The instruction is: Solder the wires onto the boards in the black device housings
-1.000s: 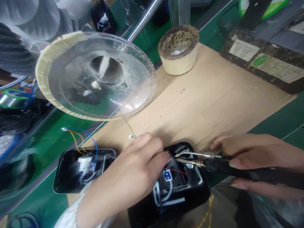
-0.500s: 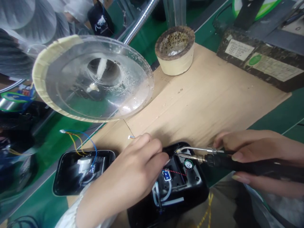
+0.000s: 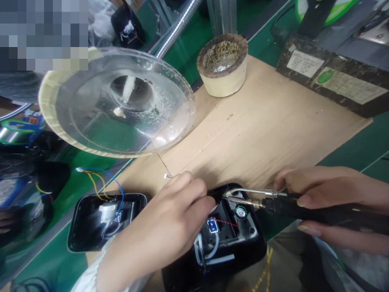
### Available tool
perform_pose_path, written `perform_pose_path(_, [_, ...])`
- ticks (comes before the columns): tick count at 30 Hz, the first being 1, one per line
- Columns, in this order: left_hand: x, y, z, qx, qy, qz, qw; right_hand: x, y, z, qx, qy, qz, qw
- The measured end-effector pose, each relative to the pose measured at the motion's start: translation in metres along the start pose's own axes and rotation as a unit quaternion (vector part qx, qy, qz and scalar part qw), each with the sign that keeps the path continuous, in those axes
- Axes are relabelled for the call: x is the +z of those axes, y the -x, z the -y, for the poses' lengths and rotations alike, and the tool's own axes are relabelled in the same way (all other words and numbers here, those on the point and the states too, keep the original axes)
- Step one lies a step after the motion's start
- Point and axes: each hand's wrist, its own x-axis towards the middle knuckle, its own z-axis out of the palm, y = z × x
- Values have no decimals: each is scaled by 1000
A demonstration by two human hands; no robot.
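My right hand is closed round the black handle of a soldering iron, whose metal tip reaches left to the top edge of an open black plastic housing. Inside the housing I see a blue connector, a red wire, white cable and a small round part. My left hand rests over the housing's left side, its fingers pinched together right at the iron's tip on something I cannot make out.
A second open black housing with yellow and blue wires lies left. A large clear magnifier lens hangs above. A tan pot with solder residue stands on the cardboard sheet. A dark labelled box sits at the right.
The soldering iron's tip has shifted slightly left and up toward my left fingertips. Both hands otherwise stay where they were.
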Motion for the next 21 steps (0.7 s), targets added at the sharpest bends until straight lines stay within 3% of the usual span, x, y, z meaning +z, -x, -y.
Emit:
perform_pose_path(6, [0,0,0,1,6,7,1000,-1,0,-1,11,3,-19,1000])
perform_pose_path(11, [2,-1,0,-5,7,-25,1000,-2,9,2,-8,17,-36,999])
perform_pose_path(13, [5,-1,1,11,8,-39,999,2,17,4,24,50,-62,997])
perform_pose_path(15, [8,-3,4,22,4,-64,998,5,23,1,55,49,-217,973])
perform_pose_path(17, [11,-5,7,18,-5,-92,996,2,19,-5,68,56,-366,927])
perform_pose_path(19, [13,-8,8,7,-26,-111,993,-7,2,-11,65,144,-435,886])
perform_pose_path(21, [13,-10,5,-5,-59,-130,990,-17,-25,-17,44,246,-448,858])
